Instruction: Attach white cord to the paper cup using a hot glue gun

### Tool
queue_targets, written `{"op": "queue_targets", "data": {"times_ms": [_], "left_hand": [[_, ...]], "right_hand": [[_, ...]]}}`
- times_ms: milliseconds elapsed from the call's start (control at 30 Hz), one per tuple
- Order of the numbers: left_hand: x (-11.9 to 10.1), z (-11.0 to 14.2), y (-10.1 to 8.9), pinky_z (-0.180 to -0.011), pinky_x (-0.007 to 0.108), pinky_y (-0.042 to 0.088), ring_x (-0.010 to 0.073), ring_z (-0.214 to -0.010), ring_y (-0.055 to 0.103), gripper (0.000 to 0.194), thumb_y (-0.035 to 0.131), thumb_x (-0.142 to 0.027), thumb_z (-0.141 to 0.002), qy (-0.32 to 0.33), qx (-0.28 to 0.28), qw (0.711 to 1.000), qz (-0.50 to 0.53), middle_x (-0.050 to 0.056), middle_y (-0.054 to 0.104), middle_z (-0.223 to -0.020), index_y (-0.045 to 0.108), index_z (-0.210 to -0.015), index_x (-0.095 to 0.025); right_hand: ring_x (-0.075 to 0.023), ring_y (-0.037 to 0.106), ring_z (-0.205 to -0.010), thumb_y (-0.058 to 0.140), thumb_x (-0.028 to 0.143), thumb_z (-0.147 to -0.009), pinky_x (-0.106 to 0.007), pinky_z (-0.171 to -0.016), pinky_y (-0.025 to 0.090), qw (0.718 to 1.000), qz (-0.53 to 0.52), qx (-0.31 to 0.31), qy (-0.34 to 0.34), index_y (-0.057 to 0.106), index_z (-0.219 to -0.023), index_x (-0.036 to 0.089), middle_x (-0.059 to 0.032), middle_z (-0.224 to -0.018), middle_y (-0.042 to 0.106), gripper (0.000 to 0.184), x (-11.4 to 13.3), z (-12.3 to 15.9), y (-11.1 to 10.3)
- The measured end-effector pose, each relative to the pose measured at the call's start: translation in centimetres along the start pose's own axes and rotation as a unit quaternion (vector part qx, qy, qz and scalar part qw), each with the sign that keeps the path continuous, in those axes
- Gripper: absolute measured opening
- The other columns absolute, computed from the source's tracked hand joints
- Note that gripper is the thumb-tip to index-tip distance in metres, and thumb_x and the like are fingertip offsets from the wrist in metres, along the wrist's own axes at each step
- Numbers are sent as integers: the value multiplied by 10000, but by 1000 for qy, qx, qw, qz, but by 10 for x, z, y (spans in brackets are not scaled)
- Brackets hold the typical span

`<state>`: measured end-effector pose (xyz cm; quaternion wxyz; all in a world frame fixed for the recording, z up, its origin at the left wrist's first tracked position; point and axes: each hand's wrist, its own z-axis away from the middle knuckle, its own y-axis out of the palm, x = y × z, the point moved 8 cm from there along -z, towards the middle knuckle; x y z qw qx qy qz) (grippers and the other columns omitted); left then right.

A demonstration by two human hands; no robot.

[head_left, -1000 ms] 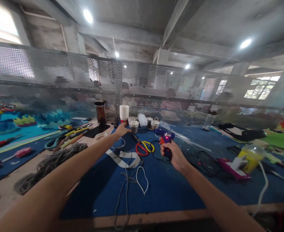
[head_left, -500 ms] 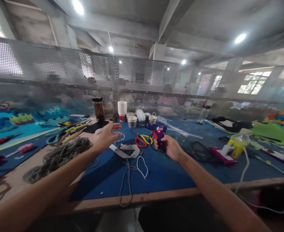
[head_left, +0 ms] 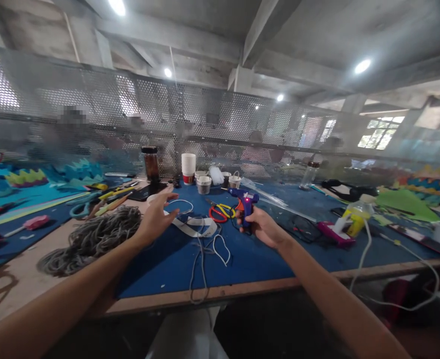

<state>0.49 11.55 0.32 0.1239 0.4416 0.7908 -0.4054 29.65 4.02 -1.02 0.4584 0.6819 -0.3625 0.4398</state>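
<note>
My right hand (head_left: pixel 264 228) is closed round the grip of a blue glue gun (head_left: pixel 243 203), whose small red light is on and whose nozzle points left. My left hand (head_left: pixel 155 219) hovers above the blue mat (head_left: pixel 250 257) with fingers spread and nothing in it. Just beyond its fingertips lie a thin white wire ring (head_left: pixel 178 205) and a white strip (head_left: pixel 195 227). Red and yellow scissors (head_left: pixel 220 213) lie between the two hands.
A coil of grey rope (head_left: pixel 93 238) lies at the left. Stacked paper cups (head_left: pixel 188 168), small tubs (head_left: pixel 204 184) and a dark jar (head_left: pixel 150 163) stand at the back by a perforated metal screen (head_left: pixel 212 124). A yellow bottle (head_left: pixel 354 219) and cords lie at the right.
My left hand has drawn back from the paper cups toward me and opened its fingers. The right hand with the glue gun has shifted slightly left and nearer.
</note>
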Motion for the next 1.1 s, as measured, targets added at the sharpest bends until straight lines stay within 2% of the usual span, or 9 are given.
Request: {"op": "queue_targets", "data": {"times_ms": [233,467,567,733,833,933,1100], "left_hand": [[4,1,1,-955,432,484,280,-1101,587,440,580,-309,-784,21,-4,999,-42,82,611,-1238,552,-1216,-231],[1,1,2,-976,405,471,270,-1135,574,431,574,-292,-798,38,2,998,-42,79,613,-1224,544,-1224,-231],[0,1,3,-986,395,463,264,-1140,574,443,574,-289,-799,34,13,999,-28,82,627,-1203,532,-1234,-212],[1,-1,5,-1000,405,437,278,-1128,587,446,606,-266,-763,-3,53,998,-30,96,656,-1171,561,-1199,-185],[2,-4,-1,-968,390,443,271,-1069,618,450,628,-283,-766,-6,69,997,-30,88,690,-1094,567,-1201,-184],[7,-8,-14,-890,355,466,257,-976,649,414,629,-292,-772,-12,71,997,-41,70,714,-1004,583,-1171,-192],[40,-21,-44,-779,314,469,260,-905,670,313,633,-321,-761,-74,73,988,-112,64,738,-950,645,-1050,-201]], "right_hand": [[-183,637,-913,705,144,-726,-368,-827,553,1000,-2,25,5,572,-1107,196,-74,-1114,652,408,1,4,2],[-210,651,-951,716,188,-753,-397,-859,547,999,10,38,13,573,-1148,187,-112,-1218,627,421,7,11,6],[-197,647,-947,695,223,-791,-362,-856,545,999,29,16,23,599,-1139,183,-108,-1242,616,363,9,17,-3],[-190,642,-930,711,282,-797,-298,-812,545,991,105,-64,54,652,-1108,168,-113,-1248,621,336,11,31,-31],[-199,651,-912,730,292,-774,-300,-782,550,985,126,-83,87,651,-1117,165,-127,-1267,620,373,8,37,-46],[-206,654,-910,728,270,-763,-294,-768,551,982,116,-106,109,677,-1071,169,-134,-1229,651,327,5,40,-59],[-168,643,-805,685,314,-818,-228,-636,540,966,158,-136,155,735,-968,149,-138,-1160,683,229,1,42,-75]]}}
